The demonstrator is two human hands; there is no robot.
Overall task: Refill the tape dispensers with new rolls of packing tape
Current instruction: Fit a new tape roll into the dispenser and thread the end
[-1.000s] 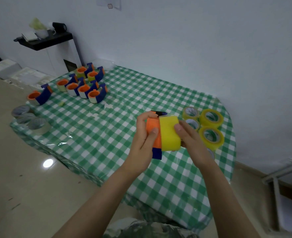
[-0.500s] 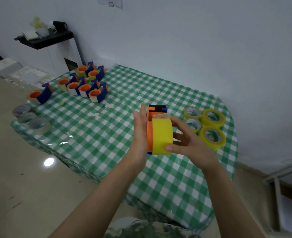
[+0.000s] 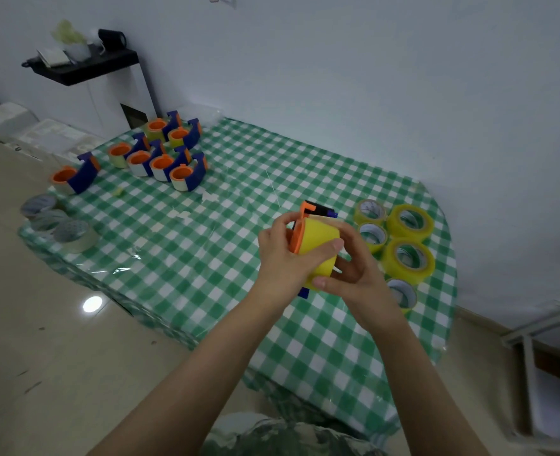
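Head view: above the green-checked worktop [image 3: 206,258], the left hand [image 3: 278,261] has its grip clenched round an orange and blue dispenser [image 3: 297,236]. The right hand [image 3: 359,278] grasps the yellow tape roll [image 3: 319,243], which sits against the dispenser's orange side. The step in hand looks like seating the roll, though whether it is fully home cannot be told. The next move likely calls for pressing it flush and leading the tape end to the cutter, while spare rolls [image 3: 403,276] wait just right of the hands.

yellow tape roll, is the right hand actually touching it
Touching. The head view shows the right hand with its thumb pressed on the lower edge of the yellow tape roll, fingers curled round its far side.
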